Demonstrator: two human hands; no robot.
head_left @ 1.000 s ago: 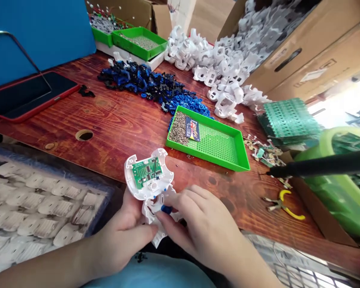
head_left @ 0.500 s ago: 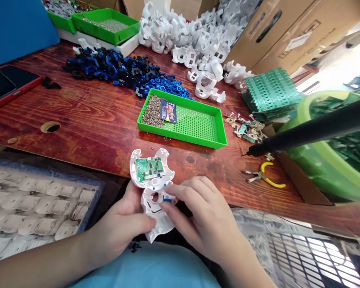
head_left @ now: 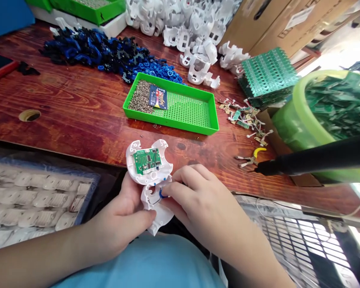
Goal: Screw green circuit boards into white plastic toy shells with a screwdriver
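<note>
a curved, two-part white shell [head_left: 145, 178] (green circuit board [head_left: 148, 161] inside) sits in the left hand's [head_left: 120, 220] grip, near the surface [head_left: 87, 124]. the right hand's [head_left: 199, 200] grip pinches a blue piece [head_left: 162, 194] at its lower part.

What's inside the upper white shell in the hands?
Inside the upper white shell: a green circuit board with black chips and a thin dark strand, perhaps a wire, across it. The board covers its own underside and the shell floor beneath, so neither can be seen.
</note>
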